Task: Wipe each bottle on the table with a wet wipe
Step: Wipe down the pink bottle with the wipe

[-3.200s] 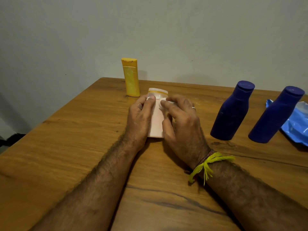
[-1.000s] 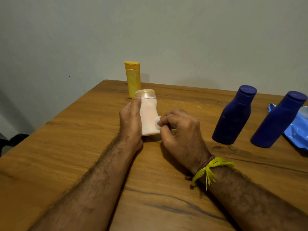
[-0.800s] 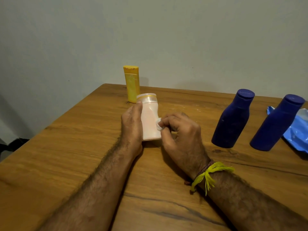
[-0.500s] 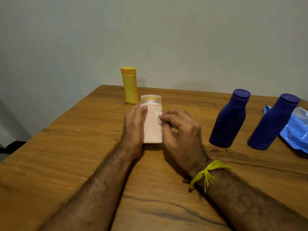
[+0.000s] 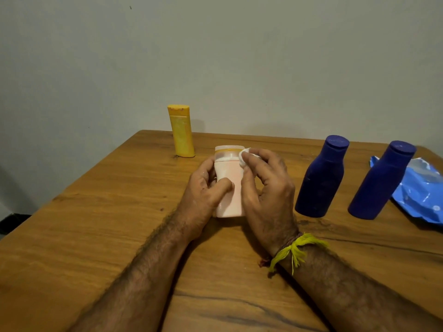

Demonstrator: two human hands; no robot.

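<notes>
The left hand (image 5: 206,188) is gripping the upright pink bottle (image 5: 229,185). The right hand (image 5: 266,185) is pinching a wipe (image 5: 244,157) against its cap, just right.

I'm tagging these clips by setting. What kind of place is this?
Probably a room in a home, though not certain: a wooden table pushed against a plain painted wall, with toiletry-style bottles such as the yellow bottle standing on it.

A wooden table (image 5: 100,226) carries a yellow bottle (image 5: 181,131), two blue bottles (image 5: 321,178) and a blue packet (image 5: 422,195).
</notes>
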